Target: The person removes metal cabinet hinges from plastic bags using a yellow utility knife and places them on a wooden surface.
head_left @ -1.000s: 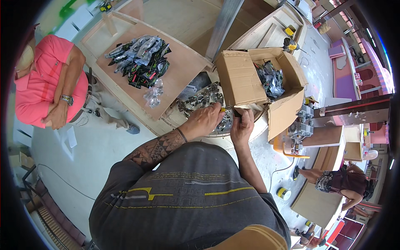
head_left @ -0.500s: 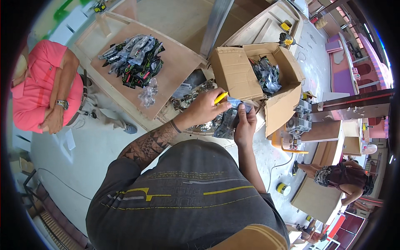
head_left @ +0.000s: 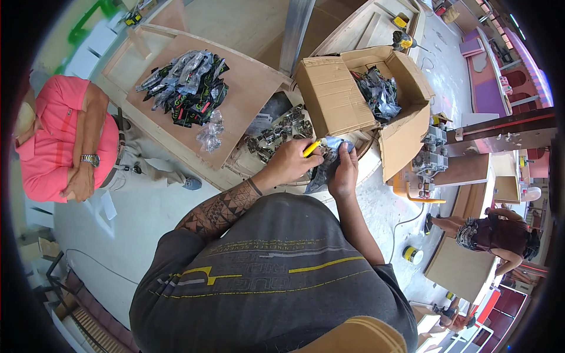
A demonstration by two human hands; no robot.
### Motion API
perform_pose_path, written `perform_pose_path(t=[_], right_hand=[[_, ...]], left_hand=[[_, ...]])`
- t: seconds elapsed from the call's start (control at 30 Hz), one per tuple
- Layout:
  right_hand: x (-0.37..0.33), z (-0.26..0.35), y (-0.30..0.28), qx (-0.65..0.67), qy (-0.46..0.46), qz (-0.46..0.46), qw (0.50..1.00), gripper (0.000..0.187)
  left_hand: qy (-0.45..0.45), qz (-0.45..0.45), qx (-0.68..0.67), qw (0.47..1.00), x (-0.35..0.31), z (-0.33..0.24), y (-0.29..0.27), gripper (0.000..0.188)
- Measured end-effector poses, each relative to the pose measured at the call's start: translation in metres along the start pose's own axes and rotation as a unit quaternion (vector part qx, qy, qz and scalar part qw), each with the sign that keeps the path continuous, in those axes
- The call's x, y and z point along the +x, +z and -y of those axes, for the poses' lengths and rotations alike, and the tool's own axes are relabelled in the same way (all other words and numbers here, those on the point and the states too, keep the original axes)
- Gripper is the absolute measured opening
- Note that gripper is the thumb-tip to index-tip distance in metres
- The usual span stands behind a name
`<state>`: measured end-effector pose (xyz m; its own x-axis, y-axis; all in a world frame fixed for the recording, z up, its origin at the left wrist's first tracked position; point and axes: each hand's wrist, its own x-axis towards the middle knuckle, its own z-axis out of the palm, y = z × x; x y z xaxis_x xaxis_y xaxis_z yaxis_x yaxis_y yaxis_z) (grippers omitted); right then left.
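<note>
My left hand is closed around a slim yellow tool, its tip against the top of a small plastic packet. The blade end, if any, is too small to make out. My right hand pinches that grey and dark packet near its upper edge, thumb on top. Just beyond my left hand lies a heap of shiny metal fittings that look like hinges. A cardboard box stands open beyond my right hand, with more packets inside.
Clear and black wrappers pile on a brown board at the left. A person in a pink shirt stands there, arms folded. A drill lies behind the box. On the right are a machine, a cable and a can.
My left hand has moved slightly down, with the yellow tool still at the packet, and more of the metal heap shows. The view has shifted slightly.
</note>
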<state>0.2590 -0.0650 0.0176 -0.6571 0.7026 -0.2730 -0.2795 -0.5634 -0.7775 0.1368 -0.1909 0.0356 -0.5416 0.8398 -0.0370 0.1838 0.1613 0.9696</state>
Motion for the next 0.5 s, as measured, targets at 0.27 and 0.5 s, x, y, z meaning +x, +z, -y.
perform_pose_path(t=[0.27, 0.5], right_hand=[[0.03, 0.021, -0.05, 0.06, -0.084, -0.182, 0.978, 0.021], [0.025, -0.007, -0.033, 0.013, -0.084, -0.064, 0.994, 0.019]], left_hand=[[-0.07, 0.026, 0.072, 0.995, -0.034, 0.042, -0.031, 0.024], [0.151, -0.186, 0.223, 0.945, -0.028, 0.042, -0.028, 0.024]])
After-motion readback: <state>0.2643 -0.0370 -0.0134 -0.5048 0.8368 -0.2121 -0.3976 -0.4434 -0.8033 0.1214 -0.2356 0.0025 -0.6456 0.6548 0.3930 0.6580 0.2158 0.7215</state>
